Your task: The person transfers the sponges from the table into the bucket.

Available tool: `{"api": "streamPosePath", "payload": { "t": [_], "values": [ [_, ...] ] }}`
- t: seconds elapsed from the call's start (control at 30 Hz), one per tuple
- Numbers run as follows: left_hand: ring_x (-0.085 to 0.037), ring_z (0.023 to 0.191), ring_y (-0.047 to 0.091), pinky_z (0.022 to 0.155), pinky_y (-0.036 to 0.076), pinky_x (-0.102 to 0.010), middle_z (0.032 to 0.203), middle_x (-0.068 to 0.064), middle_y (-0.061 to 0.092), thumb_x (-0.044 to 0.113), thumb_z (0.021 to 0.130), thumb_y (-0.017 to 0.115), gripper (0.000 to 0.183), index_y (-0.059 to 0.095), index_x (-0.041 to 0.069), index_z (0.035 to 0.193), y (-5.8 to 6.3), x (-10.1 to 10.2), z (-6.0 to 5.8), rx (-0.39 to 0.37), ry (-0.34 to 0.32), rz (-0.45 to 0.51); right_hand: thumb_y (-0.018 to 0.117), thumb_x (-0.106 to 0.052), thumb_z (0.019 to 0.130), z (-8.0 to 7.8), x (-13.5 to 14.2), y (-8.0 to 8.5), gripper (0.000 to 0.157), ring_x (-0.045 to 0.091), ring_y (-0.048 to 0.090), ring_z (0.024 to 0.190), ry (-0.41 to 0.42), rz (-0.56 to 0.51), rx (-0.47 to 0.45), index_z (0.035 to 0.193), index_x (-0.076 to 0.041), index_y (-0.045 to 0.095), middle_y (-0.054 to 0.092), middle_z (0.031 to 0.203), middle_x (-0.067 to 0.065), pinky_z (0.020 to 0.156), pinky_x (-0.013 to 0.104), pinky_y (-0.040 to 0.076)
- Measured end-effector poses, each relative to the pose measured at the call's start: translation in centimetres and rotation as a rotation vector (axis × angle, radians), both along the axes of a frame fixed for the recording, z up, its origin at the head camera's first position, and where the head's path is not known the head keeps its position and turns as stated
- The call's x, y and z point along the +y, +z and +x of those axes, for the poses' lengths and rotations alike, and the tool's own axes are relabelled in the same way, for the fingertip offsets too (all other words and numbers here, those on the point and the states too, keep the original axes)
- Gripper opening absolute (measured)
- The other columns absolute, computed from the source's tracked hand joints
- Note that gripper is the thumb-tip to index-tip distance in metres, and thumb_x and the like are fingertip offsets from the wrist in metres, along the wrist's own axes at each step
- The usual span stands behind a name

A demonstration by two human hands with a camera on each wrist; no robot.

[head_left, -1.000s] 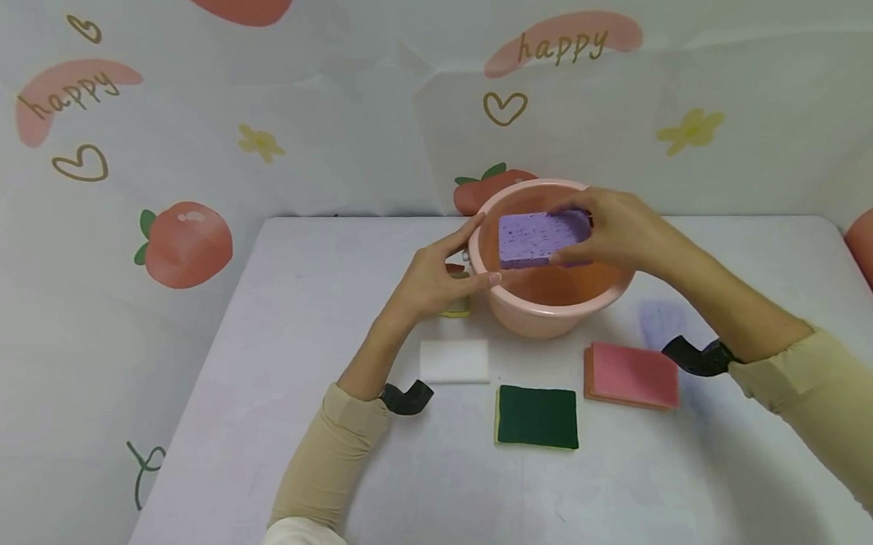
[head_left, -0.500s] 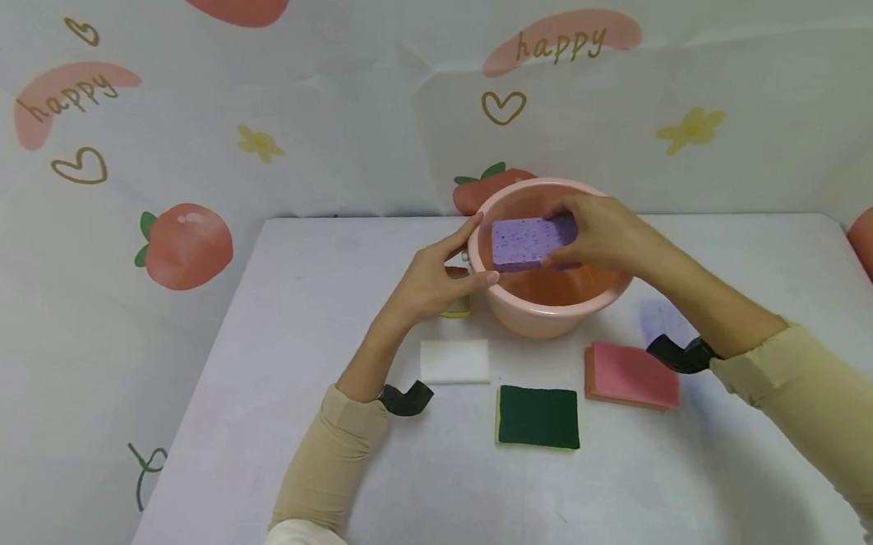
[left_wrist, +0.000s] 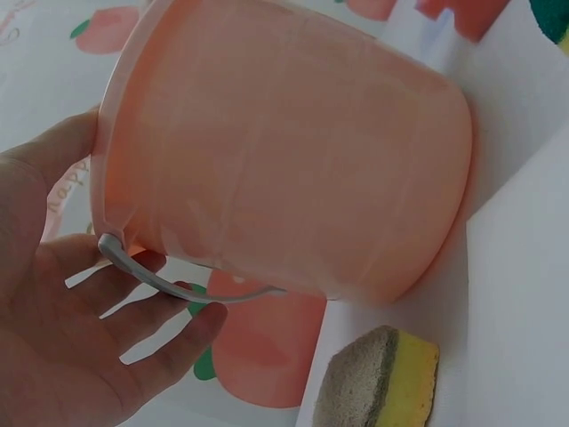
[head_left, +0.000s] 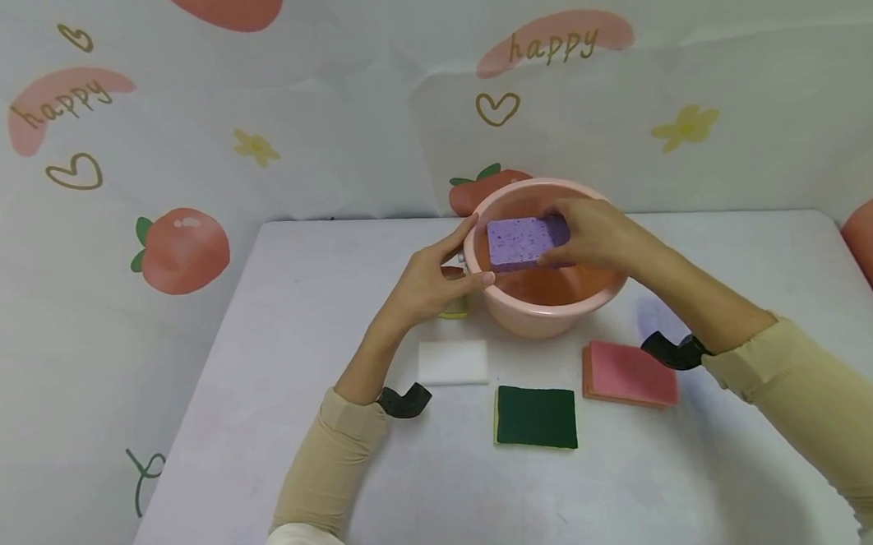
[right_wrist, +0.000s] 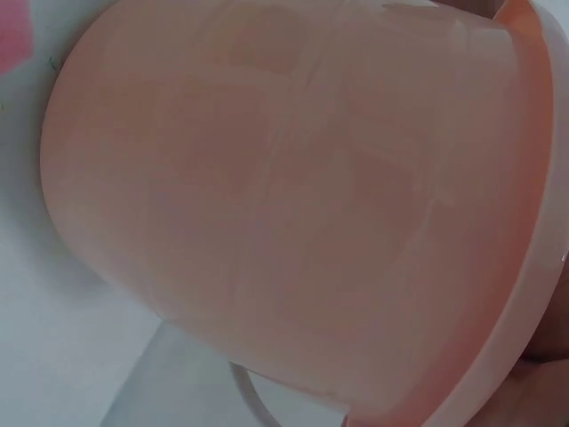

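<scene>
A pink bucket (head_left: 531, 320) stands at the back of the table. My left hand (head_left: 437, 282) holds its rim on the left, thumb and index finger spread along it. In the left wrist view, the other fingers of my left hand (left_wrist: 98, 329) are spread beside the bucket's grey handle (left_wrist: 169, 285). Over the bucket's mouth, my right hand (head_left: 593, 233) grips a purple speckled sponge (head_left: 516, 242) by its right end, thumb on the near side. In the right wrist view the bucket wall (right_wrist: 267, 178) fills most of the picture and hides the sponge.
Nearer on the table lie a white sponge block (head_left: 453, 363), a green-topped scouring sponge (head_left: 536, 417) and a pink sponge (head_left: 632, 374). A yellow-and-grey sponge (left_wrist: 378, 382) lies left of the bucket, partly behind my left hand. A printed cloth (head_left: 367, 87) hangs behind the table.
My right hand has carried the purple sponge a little leftward over the bucket, slightly lower in the view. My left hand has stayed at the rim. The head view has shifted slightly.
</scene>
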State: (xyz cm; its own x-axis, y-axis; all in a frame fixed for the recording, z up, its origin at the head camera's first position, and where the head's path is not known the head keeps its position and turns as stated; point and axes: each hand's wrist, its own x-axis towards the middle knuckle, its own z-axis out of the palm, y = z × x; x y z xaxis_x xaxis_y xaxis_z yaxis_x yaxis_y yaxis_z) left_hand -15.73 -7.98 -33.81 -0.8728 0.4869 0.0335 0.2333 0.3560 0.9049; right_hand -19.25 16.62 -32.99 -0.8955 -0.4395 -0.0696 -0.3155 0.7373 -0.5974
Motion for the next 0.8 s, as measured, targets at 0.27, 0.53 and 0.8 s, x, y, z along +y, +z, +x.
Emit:
{"api": "streamPosePath", "payload": {
  "t": [0.27, 0.53, 0.8],
  "values": [
    [-0.018, 0.125, 0.041, 0.089, 0.048, -0.035, 0.144, -0.006, 0.033, 0.021, 0.080, 0.071, 0.078, 0.028, 0.014, 0.144, -0.2, -0.2, 0.0, -0.002, -0.005, 0.010, 0.077, -0.020, 0.070, 0.0, 0.0, -0.1, 0.063, 0.032, 0.047, 0.114, -0.009, 0.126, 0.070, 0.123, 0.002, 0.052, 0.055, 0.121, 0.017, 0.095, 0.046, 0.039],
    [-0.019, 0.124, 0.041, 0.088, 0.048, -0.032, 0.145, -0.005, 0.031, 0.021, 0.079, 0.072, 0.079, 0.027, 0.015, 0.144, 0.0, -0.2, 0.0, 0.000, -0.005, 0.004, 0.077, -0.018, 0.071, 0.3, 0.1, 0.1, 0.058, 0.029, 0.047, 0.114, -0.004, 0.048, 0.103, 0.122, -0.004, 0.055, 0.055, 0.122, 0.012, 0.091, 0.047, 0.041],
    [-0.019, 0.126, 0.040, 0.089, 0.048, -0.036, 0.145, -0.006, 0.031, 0.018, 0.078, 0.072, 0.079, 0.028, 0.013, 0.143, 0.0, -0.2, -0.1, 0.012, -0.010, 0.019, 0.074, -0.019, 0.074, 0.9, 0.7, 1.0, 0.053, 0.031, 0.048, 0.111, -0.037, 0.024, 0.086, 0.123, -0.010, 0.055, 0.054, 0.122, 0.011, 0.089, 0.049, 0.043]
  ]
}}
